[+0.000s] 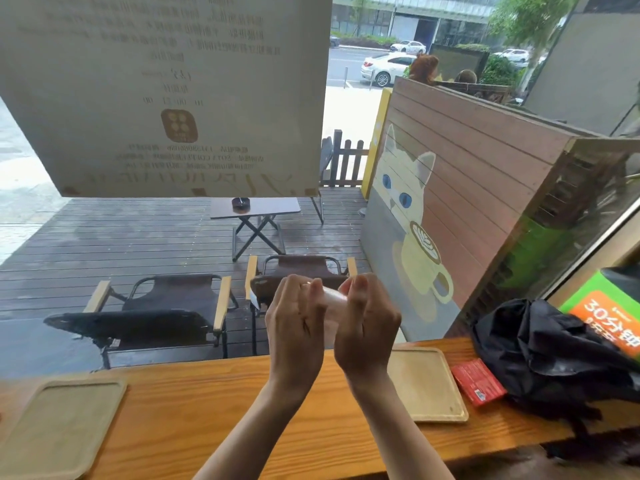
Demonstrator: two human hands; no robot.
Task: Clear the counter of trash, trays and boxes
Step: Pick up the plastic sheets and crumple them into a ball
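Note:
My left hand [298, 327] and my right hand [367, 323] are raised together above the wooden counter [214, 403]. Both grip a clear, crumpled piece of plastic wrap [334, 303] squeezed between them; most of it is hidden by my fingers. One pale wooden tray [59, 424] lies on the counter at the left. A second tray [426, 386] lies to the right of my wrists. A small red box [479, 384] lies flat beside that tray.
A black plastic bag [557, 362] is bunched at the counter's right end, against a green and orange box [609, 306]. The window glass stands right behind the counter, with a paper notice [166, 91] stuck on it. Chairs and a small table are outside.

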